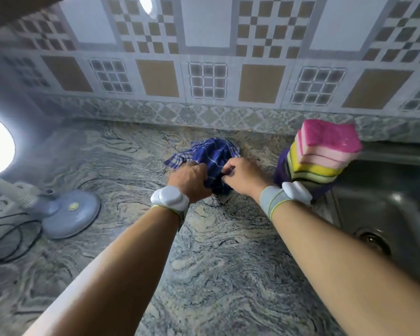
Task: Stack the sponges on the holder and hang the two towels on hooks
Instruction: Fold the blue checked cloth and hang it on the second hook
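The marbled countertop (228, 251) stretched before me, with the sink (386, 202) at its right and the sponges (325, 151) already stacked on the purple holder (280, 166) beside it. The blue checked towel (214, 154) lay bunched near the tiled wall (204, 69), its heap running left to right, just beyond my knuckles. My left hand (189, 175) gripped its near left part and my right hand (243, 173) pinched a fold, both equally close. No hook was in view.

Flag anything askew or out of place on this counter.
The sponge stack leans toward the sink, pink top overhanging. The blue checked towel lies crumpled on the counter, left hand and right hand gripping it.
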Motion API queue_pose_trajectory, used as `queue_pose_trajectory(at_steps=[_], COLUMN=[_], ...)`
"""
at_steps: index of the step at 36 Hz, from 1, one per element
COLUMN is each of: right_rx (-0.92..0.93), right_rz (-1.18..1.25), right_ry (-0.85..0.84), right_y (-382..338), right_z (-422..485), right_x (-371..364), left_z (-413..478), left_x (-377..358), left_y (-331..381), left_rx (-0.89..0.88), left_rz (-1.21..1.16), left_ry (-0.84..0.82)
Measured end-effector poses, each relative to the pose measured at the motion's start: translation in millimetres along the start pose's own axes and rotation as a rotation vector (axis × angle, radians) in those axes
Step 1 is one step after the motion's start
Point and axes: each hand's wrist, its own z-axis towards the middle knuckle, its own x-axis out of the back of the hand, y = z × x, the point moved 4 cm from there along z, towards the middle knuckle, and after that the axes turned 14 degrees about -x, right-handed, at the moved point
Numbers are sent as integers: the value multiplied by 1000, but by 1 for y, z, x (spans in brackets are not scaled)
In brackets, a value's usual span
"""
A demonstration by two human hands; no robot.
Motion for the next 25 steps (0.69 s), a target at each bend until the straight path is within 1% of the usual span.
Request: queue_pose_trajectory(at_steps=[3,6,9,12,15,18,22,25], right_rx=[26,66,144,169,164,171,205,203], right_rz=[-11,-10,17,105,203,282,356,400], right_ry=[8,27,79,129,197,138,90,3], right_y=[3,-3,-13,-29,-44,-57,-80,-88], right_z=[4,5,8,8,7,5,-7,-13], right_x=[-2,1,6,24,47,60,94,115], left_z=[3,7,15,20,23,26,28,30], left_x=[2,18,46,84,114,135,178,201], left_y=[-2,2,11,20,25,27,36,44], left_rx=[-31,-129,-226,-247,-214,-197,-230,-248], left_rz=[-17,-77,-199,-305,-348,-361,-342,-346], left_ry=[77,236,384,522,613,683,783,797])
